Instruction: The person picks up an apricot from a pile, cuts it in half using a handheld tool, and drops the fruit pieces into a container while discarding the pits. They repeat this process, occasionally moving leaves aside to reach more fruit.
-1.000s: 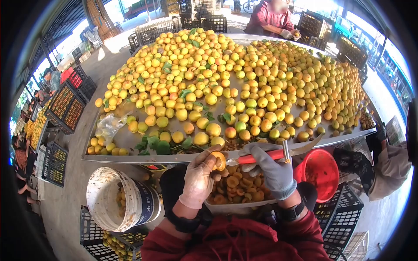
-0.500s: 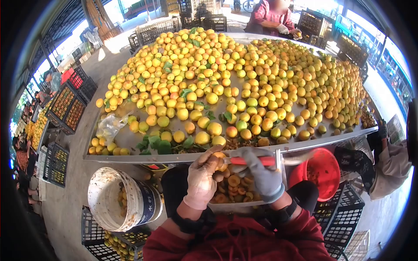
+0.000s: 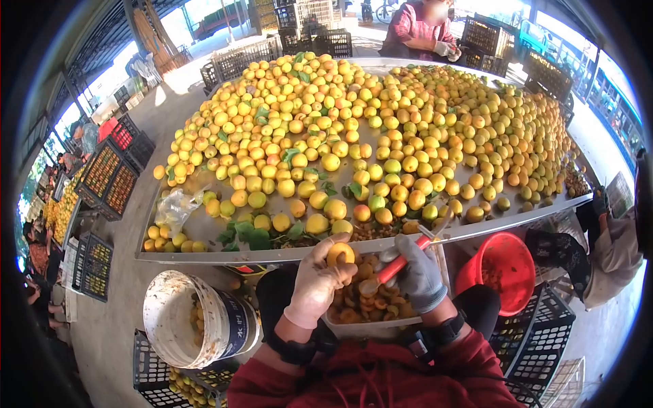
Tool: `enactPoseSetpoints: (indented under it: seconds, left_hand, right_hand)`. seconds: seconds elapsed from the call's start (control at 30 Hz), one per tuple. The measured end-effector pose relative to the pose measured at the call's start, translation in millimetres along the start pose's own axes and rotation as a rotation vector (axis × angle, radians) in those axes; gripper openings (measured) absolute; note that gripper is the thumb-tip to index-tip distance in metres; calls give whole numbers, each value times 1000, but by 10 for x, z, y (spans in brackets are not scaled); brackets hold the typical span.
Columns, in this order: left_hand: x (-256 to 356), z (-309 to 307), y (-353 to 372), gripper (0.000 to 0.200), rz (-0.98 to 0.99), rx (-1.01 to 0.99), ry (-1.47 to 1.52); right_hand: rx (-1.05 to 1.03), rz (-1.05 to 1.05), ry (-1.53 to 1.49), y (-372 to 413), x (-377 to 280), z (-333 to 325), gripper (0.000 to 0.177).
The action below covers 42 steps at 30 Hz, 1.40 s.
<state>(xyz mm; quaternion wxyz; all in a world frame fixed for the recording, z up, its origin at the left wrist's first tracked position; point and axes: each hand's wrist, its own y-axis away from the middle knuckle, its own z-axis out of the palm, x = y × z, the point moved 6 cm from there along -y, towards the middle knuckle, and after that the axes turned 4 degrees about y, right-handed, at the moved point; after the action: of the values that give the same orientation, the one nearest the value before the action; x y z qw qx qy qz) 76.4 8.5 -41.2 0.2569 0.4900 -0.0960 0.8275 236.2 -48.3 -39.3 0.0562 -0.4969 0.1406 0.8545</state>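
My left hand (image 3: 316, 282), in a pale glove, grips a yellow-orange apricot (image 3: 339, 254) between thumb and fingers, its orange face turned up. My right hand (image 3: 416, 275), in a grey glove, is closed round the red-handled pitting tool (image 3: 393, 269). The tool slants, with a pale rounded tip at its lower left and a thin metal end at its upper right. Below both hands sits a tray (image 3: 381, 318) of cut apricot pieces (image 3: 374, 306), partly covered by them.
A metal table (image 3: 272, 254) bears heaped apricots (image 3: 320, 102), leaves and a plastic bag (image 3: 178, 209). A white bucket (image 3: 170, 319) stands left, a red bucket (image 3: 507, 272) right. Black crates (image 3: 534, 333) lie around. Another person (image 3: 415, 34) is across the table.
My right hand has drawn the tool's tip away from the apricot and tilted the tool from level to slanting. The apricot's orange face now shows in my left hand.
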Motion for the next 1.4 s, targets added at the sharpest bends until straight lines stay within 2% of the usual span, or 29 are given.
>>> enactPoseSetpoints:
  seconds: [0.03, 0.07, 0.1, 0.13, 0.2, 0.27, 0.37, 0.4, 0.47, 0.53, 0.6, 0.67, 0.73, 0.8, 0.93, 1.07, 1.13, 1.17, 1.23, 1.27, 1.33, 1.37, 1.4]
  left_hand:
    - [-6, 32, 4, 43, 0, -4, -2]
    - [17, 66, 18, 44, 52, 34, -211]
    - [45, 109, 39, 47, 106, 73, -421]
    - [33, 160, 68, 47, 95, 77, -459]
    - [23, 298, 112, 44, 123, 2, -573]
    - [161, 493, 184, 41, 505, -51, -1156]
    - [210, 580, 194, 45, 594, -74, -1238]
    - [239, 625, 213, 46, 627, -78, -1339]
    - [258, 660, 213, 48, 664, -86, -1444]
    - [305, 618, 211, 47, 705, 22, -1499]
    - [339, 599, 226, 47, 685, 28, -1511]
    - [315, 647, 264, 46, 733, -77, -1551]
    - [243, 618, 269, 44, 740, -103, -1547]
    - [186, 635, 310, 43, 835, -146, -1514]
    - [209, 632, 340, 37, 907, -166, -1406]
    - [206, 601, 347, 37, 903, -162, -1312]
    - [171, 462, 297, 29, 774, -117, -1128]
    - [152, 443, 273, 29, 773, -112, -1129]
    - [174, 348, 233, 23, 828, 31, -937]
    - [120, 254, 185, 13, 715, 92, -791]
    - [-54, 30, 82, 13, 246, 144, -236]
    - [-65, 0, 67, 14, 119, 190, -95]
    - [-76, -34, 60, 13, 47, 207, -84]
  right_hand:
    - [-18, 29, 50, -4, 35, -17, 27]
    - [-35, 56, 99, -1, 76, -28, 27]
    - [-102, -69, 153, 39, 53, -5, 27]
    - [-102, -72, 152, 30, 117, -31, 27]
    - [-90, 99, 115, -1, 343, -76, 28]
    - [-168, 121, 168, 66, 353, -55, 31]
    - [-149, 314, -141, 136, 362, 77, 34]
    - [-151, 310, -141, 117, 396, 80, 34]
    - [-154, 148, -77, 57, 390, 63, 33]
    - [-152, 189, -79, 134, 342, 98, 33]
    - [-157, 237, -81, 155, 357, 127, 33]
    - [-139, 227, -27, 144, 377, 82, 34]
    - [-170, 203, -60, 165, 326, 105, 34]
    - [-207, 278, -10, 195, 373, 89, 33]
    - [-169, 263, 73, 274, 260, 128, 33]
    - [-158, 258, 108, 313, 273, 89, 34]
    - [-129, 226, 96, 325, 285, 97, 34]
    - [-145, 216, 109, 327, 284, 94, 34]
    - [-145, 173, 98, 312, 272, 116, 31]
    - [-140, 172, 100, 299, 253, 136, 31]
    - [-111, 163, 221, 308, 181, 81, 30]
    - [-90, 135, 329, 293, 170, -27, 32]
    - [-18, 122, 402, 290, 116, -85, 32]
